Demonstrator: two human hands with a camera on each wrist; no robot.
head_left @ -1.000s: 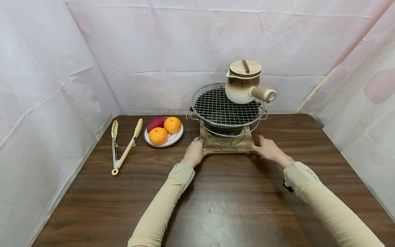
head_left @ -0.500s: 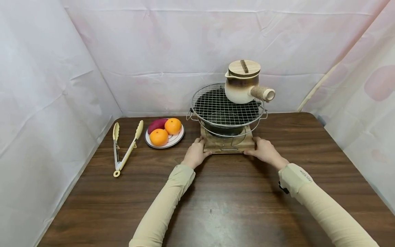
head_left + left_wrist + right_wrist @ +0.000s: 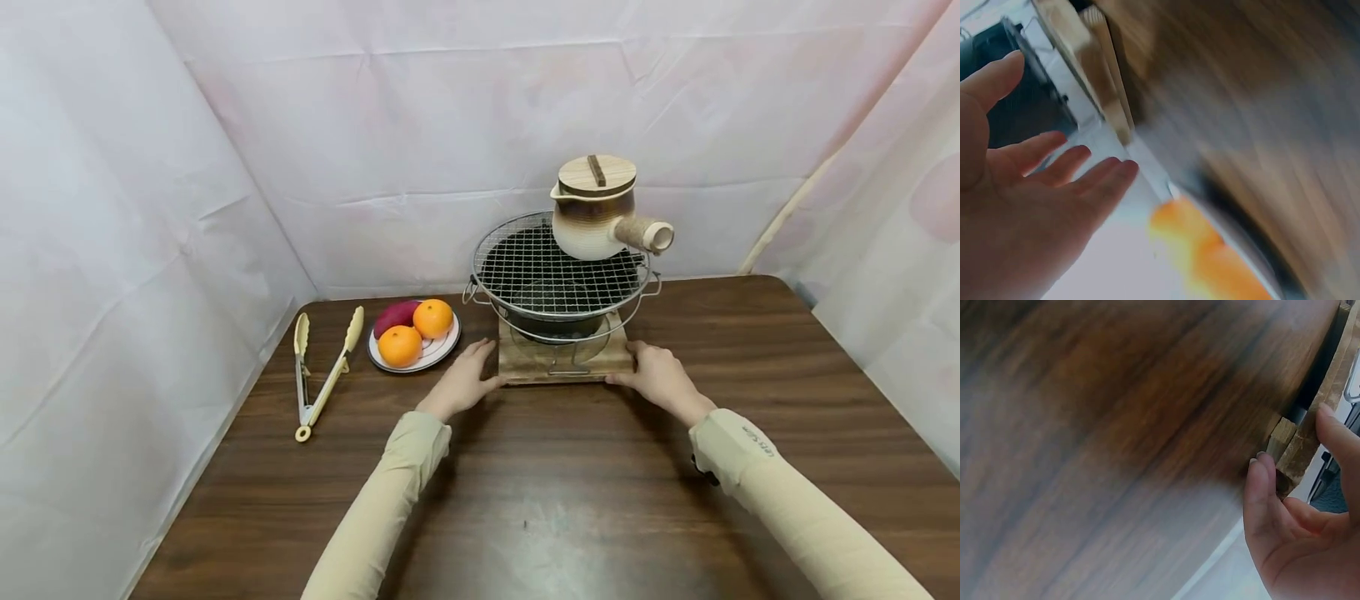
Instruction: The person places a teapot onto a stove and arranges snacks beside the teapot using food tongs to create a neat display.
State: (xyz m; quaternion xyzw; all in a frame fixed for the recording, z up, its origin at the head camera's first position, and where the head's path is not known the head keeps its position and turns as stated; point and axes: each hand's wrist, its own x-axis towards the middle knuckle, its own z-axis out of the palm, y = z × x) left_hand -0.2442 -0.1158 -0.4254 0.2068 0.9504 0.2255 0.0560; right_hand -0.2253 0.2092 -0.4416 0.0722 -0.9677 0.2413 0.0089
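Note:
A square wooden base [image 3: 521, 367] carries a round dark grill stove topped by a wire grate [image 3: 525, 267]. On the grate's right side stands a lidded clay pot [image 3: 585, 235] with a twine-wrapped handle. My left hand [image 3: 461, 383] is just off the base's left side, fingers spread and holding nothing; the left wrist view shows a gap between its fingertips [image 3: 1127, 167] and the wood. At the front right corner my right hand [image 3: 660, 382] pinches the base, thumb on the front edge and fingers along the side. The right wrist view shows that corner between thumb and fingers [image 3: 1260, 481].
Left of the stove, a plate [image 3: 442, 354] bears two oranges [image 3: 401, 346] and a purple sweet potato [image 3: 396, 317]. Farther left lie spread tongs [image 3: 326, 387] with cream tips. White curtains [image 3: 450, 125] surround the back and sides of the wooden table [image 3: 510, 467].
My left hand has let go of the base and moved left, away from it. The right hand closed in on the front right corner and stays there. The head view has shifted slightly.

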